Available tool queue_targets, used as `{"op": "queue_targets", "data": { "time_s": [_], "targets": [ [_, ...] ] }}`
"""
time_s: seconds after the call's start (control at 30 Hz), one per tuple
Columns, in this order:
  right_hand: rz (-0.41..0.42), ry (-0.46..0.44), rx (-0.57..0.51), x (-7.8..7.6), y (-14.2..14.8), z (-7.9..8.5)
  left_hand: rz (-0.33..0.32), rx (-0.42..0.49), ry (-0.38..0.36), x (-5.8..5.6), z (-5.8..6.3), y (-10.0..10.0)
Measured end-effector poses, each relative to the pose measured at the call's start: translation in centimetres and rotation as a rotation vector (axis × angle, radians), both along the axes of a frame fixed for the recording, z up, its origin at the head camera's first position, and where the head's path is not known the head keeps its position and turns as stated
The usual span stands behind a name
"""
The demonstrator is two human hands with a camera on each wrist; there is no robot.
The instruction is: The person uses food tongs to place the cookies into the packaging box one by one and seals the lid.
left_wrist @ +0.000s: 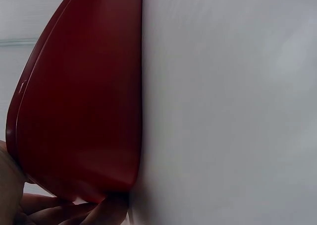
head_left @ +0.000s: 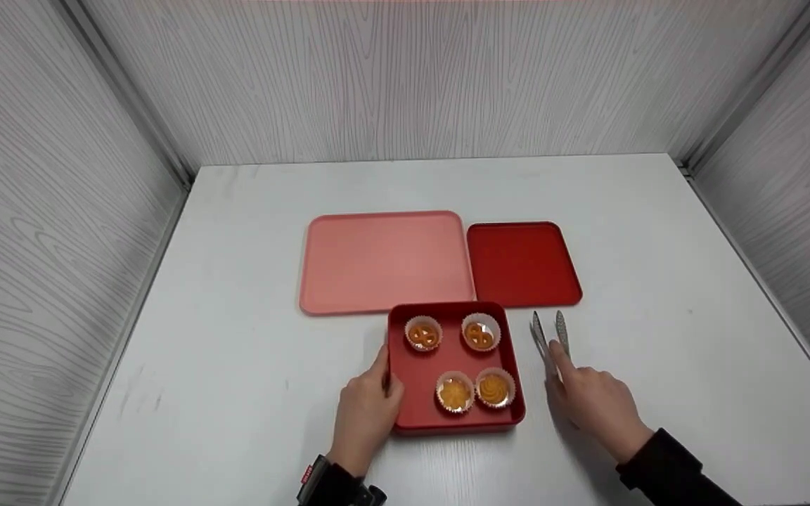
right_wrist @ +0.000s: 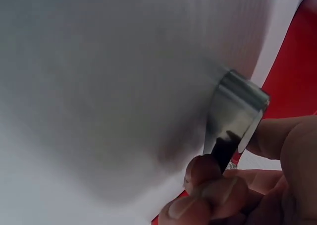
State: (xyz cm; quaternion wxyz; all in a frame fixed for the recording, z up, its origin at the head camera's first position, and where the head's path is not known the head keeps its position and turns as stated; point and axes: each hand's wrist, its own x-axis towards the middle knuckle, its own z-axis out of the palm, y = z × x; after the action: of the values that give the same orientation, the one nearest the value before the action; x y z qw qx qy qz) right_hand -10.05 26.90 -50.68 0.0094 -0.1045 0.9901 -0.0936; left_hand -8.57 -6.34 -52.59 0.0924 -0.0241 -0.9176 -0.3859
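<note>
My left hand (head_left: 366, 414) grips the left wall of a deep red square box (head_left: 425, 386), the thumb at its rim. In the left wrist view its fingers (left_wrist: 59, 211) lie round the box's end. Inside are golden cookies in white paper cups: a pretzel-shaped cookie (head_left: 423, 336) at back left, another pretzel-shaped cookie (head_left: 479, 336) at back right, and a flower-like cookie (head_left: 455, 394) beside a swirled cookie (head_left: 495, 388) at the front. To the right of the box, my right hand (head_left: 598, 407) holds metal tongs (right_wrist: 237, 106), their spread tips pointing away from me.
Behind the box lies a flat pink tray (head_left: 387, 263). A smaller dark red tray (head_left: 524, 263) adjoins it on the right. All stand on a white table (head_left: 236, 393), with pale wood-grain panels (head_left: 405, 77) at the back and both sides.
</note>
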Motion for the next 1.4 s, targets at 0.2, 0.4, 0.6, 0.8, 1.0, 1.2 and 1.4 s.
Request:
{"op": "queue_targets", "data": {
  "time_s": [0.2, 0.4, 0.6, 0.8, 1.0, 1.2, 1.4],
  "targets": [
    [0.014, 0.043, -0.005, -0.8, 0.8, 1.0, 0.0, -0.001, -0.01, 0.0, 0.1, 0.1],
    [0.163, 0.366, -0.036, -4.2, 3.4, 1.4, 0.007, 0.001, -0.035, -0.1, 0.3, 0.1],
    [0.312, 0.479, -0.029, -8.1, 6.0, 0.2, 0.005, -0.002, -0.029, -0.1, 0.2, 0.0],
    [0.395, 0.454, 0.014, -10.3, 6.6, -0.9, -0.003, -0.017, -0.015, -0.1, 0.1, 0.1],
    [0.413, 0.416, 0.049, -11.7, 6.4, -1.4, -0.011, -0.025, 0.001, -0.3, 0.1, 0.1],
    [0.423, 0.418, 0.085, -12.5, 6.2, -1.7, -0.001, -0.037, -0.012, -0.9, 0.3, 0.0],
    [0.416, 0.443, 0.129, -12.7, 6.0, -1.6, 0.004, -0.017, -0.028, -1.3, 0.6, 0.1]
  ]
}}
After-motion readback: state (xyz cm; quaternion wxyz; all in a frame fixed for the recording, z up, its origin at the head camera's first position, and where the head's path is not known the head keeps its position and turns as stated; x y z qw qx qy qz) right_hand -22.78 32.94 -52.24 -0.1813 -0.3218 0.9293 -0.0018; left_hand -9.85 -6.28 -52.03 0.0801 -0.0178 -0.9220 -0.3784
